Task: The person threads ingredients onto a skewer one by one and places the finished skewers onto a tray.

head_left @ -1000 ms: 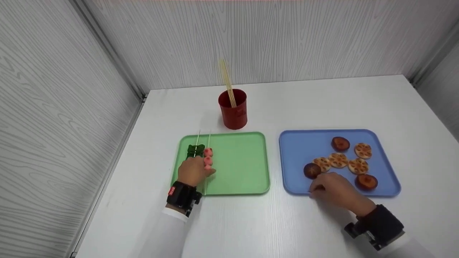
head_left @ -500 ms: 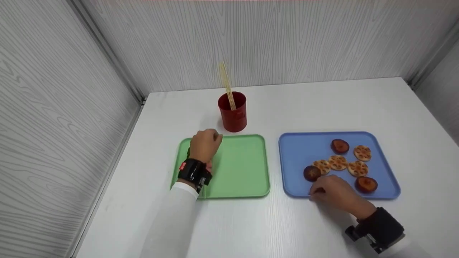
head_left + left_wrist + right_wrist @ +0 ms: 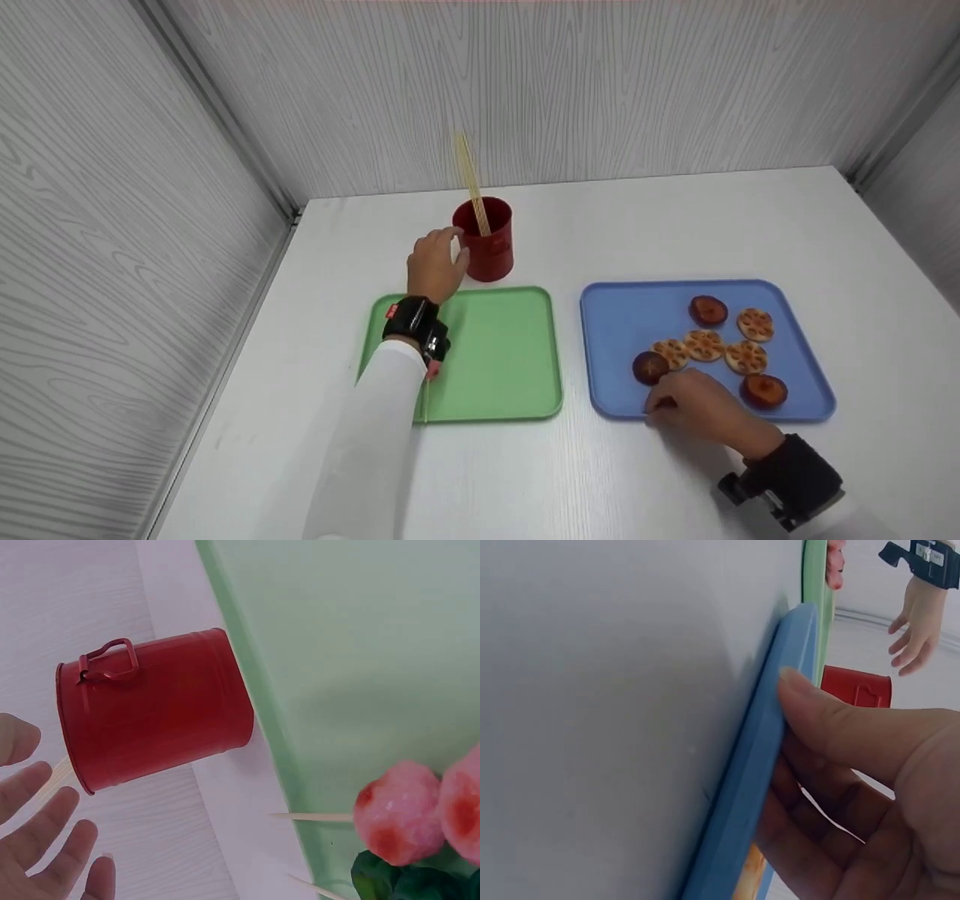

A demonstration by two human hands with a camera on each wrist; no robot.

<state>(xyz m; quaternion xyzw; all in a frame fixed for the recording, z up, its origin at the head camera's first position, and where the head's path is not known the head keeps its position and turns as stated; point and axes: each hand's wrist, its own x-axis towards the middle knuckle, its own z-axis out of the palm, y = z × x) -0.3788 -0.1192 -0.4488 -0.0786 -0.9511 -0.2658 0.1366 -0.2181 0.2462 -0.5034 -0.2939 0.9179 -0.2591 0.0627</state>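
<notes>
My left hand [image 3: 436, 264] reaches past the far edge of the green tray [image 3: 502, 352], fingers spread and holding nothing, right beside the red cup [image 3: 487, 244]. The left wrist view shows those spread fingers [image 3: 52, 840] just short of the cup [image 3: 154, 716]. Bamboo sticks [image 3: 471, 180] stand in the cup. Two loaded skewers lie on the green tray, mostly hidden under my left arm; their pink balls [image 3: 401, 810] and green pieces [image 3: 390, 881] show in the left wrist view. My right hand [image 3: 694, 401] pinches the near rim of the blue tray [image 3: 622, 315], thumb [image 3: 840, 720] on top of the rim [image 3: 757, 765].
The blue tray carries several lotus root slices [image 3: 705, 345] and three dark mushroom caps [image 3: 707, 310]. Grey panelled walls close in the white table [image 3: 675, 217] at the back and left. A black strap sits on each wrist.
My left hand left the skewers on the green tray and moved away from me to the red cup, opening as it went. The right hand stayed on the blue tray's rim.
</notes>
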